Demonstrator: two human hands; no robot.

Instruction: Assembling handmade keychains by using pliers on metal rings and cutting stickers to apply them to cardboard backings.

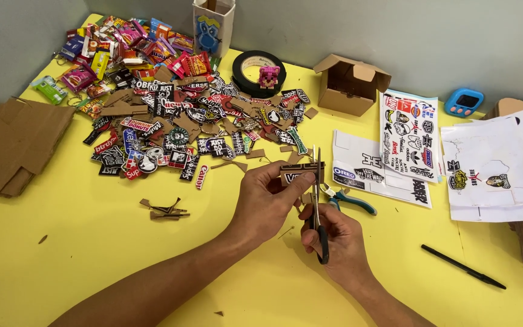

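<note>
Yellow desk (92,242) fills the head view, and both hands meet near its middle. The left hand (267,203) pinches a small cardboard-backed sticker piece (301,172) between thumb and fingers. The right hand (337,242) is clenched through the dark handles of a pair of scissors (317,194), whose blades point upward and meet the piece's right edge. Just beside the scissors lie teal-handled pliers (349,201) on a white sticker sheet (364,166). Toward the far left corner spreads a heap of cut stickers (177,127). A black tape roll (258,66) and an open cardboard box (349,85) stand along the far edge. A black pen (462,266) lies near the right edge.
</note>
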